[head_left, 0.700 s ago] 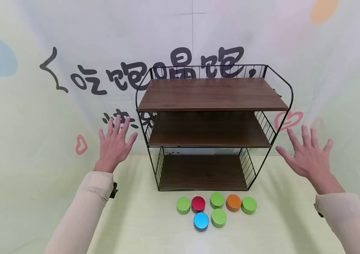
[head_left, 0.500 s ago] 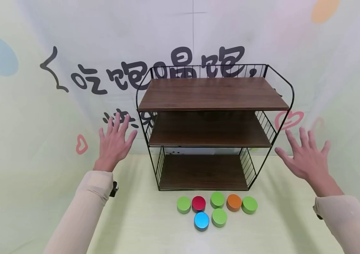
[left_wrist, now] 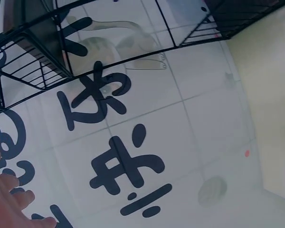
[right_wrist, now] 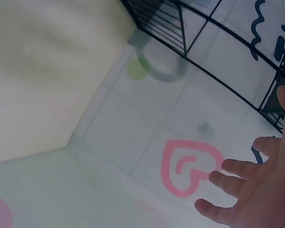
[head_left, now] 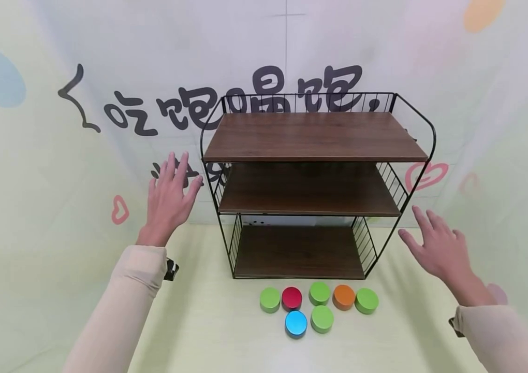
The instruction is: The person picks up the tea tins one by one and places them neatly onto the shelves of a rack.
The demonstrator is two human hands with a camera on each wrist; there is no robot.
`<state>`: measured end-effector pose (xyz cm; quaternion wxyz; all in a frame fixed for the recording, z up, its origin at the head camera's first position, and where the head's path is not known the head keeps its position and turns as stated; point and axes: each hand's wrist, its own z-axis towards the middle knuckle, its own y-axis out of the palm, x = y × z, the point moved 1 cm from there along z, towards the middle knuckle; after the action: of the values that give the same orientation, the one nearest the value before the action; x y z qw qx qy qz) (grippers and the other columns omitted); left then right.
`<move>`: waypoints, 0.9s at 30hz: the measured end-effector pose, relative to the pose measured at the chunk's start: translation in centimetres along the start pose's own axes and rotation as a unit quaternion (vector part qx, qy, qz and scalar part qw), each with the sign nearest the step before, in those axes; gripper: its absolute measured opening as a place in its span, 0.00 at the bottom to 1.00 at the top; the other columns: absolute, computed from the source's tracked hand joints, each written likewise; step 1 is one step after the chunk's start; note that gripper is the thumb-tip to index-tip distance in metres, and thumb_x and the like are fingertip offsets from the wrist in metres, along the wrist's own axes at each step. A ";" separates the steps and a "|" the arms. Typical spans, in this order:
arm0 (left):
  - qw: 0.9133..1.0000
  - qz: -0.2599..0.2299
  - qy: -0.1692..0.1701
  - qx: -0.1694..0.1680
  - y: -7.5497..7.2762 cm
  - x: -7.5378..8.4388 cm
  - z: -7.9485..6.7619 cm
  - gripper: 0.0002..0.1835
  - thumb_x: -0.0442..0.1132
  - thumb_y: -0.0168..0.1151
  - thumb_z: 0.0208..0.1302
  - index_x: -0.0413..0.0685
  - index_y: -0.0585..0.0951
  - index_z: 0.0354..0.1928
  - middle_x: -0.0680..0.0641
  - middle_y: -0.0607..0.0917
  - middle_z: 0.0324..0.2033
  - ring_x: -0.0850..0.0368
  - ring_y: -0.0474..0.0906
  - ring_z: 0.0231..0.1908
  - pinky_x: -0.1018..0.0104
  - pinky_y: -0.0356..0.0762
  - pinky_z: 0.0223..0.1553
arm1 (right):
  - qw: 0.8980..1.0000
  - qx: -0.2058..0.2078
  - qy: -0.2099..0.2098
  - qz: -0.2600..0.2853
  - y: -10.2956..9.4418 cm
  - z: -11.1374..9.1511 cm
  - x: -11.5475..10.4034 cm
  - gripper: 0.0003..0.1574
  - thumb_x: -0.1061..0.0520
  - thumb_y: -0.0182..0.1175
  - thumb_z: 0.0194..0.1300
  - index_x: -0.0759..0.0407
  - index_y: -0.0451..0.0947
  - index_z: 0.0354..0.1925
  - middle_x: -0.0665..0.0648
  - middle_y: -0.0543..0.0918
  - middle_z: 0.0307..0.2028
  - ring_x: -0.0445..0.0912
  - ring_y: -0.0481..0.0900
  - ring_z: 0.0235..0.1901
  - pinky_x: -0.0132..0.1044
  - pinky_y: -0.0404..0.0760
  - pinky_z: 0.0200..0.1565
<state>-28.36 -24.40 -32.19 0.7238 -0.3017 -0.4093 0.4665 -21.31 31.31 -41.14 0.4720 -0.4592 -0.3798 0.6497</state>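
In the head view my left hand (head_left: 166,202) hovers left of a three-tier rack (head_left: 315,135) with dark wood boards and a black wire frame. Its fingers are spread and touch nothing. On the rack's other side, lower down, my right hand (head_left: 443,251) hangs in the air with extended fingers, holding nothing. Several round lids or tins lie before the rack: a red one (head_left: 292,298), a blue one (head_left: 296,324), an orange one (head_left: 343,297) and several green ones (head_left: 322,318). In the right wrist view the right hand (right_wrist: 256,185) shows loosely bent fingers.
A printed cloth (head_left: 82,171) with dark lettering and pink hearts hangs behind the rack and along both sides. The rack stands on a pale table (head_left: 226,336). Its wire side (left_wrist: 38,71) shows in the left wrist view.
My right hand has moved down and slightly left, its fingers drawing closer together. The left hand has risen a little. The rack and the round pieces stay in place.
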 end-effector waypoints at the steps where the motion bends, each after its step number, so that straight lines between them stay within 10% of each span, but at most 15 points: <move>1: 1.000 -0.006 0.000 0.003 -0.1 0.1 0.1 0.38 0.63 0.36 0.75 0.57 0.49 0.80 0.39 0.48 0.78 0.37 0.46 0.75 0.30 0.45 0.66 | 1.000 -0.001 -0.001 0.005 0.3 -0.2 -0.1 0.47 0.34 0.45 0.74 0.58 0.50 0.77 0.79 0.61 0.67 0.72 0.59 0.65 0.73 0.56 0.53; 17: 0.992 -0.099 0.013 0.079 -1.7 2.4 0.9 0.35 0.58 0.40 0.75 0.60 0.50 0.79 0.49 0.49 0.78 0.39 0.54 0.73 0.37 0.49 0.68 | 0.999 0.000 -0.002 0.034 3.4 -2.0 -0.7 0.43 0.37 0.48 0.73 0.63 0.60 0.72 0.78 0.73 0.59 0.77 0.74 0.50 0.68 0.70 0.44; 27: 0.981 -0.150 0.045 0.115 -2.8 4.0 1.3 0.34 0.54 0.41 0.75 0.61 0.49 0.79 0.57 0.50 0.78 0.60 0.46 0.76 0.50 0.45 0.73 | 0.998 -0.023 0.007 0.059 5.3 -3.1 -1.4 0.42 0.36 0.50 0.72 0.67 0.64 0.69 0.78 0.76 0.56 0.76 0.78 0.42 0.67 0.73 0.40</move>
<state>-27.39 -21.74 -27.98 0.8332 -0.1724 -0.3605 0.3822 -19.52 28.72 -46.61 0.4247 -0.4957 -0.3633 0.6648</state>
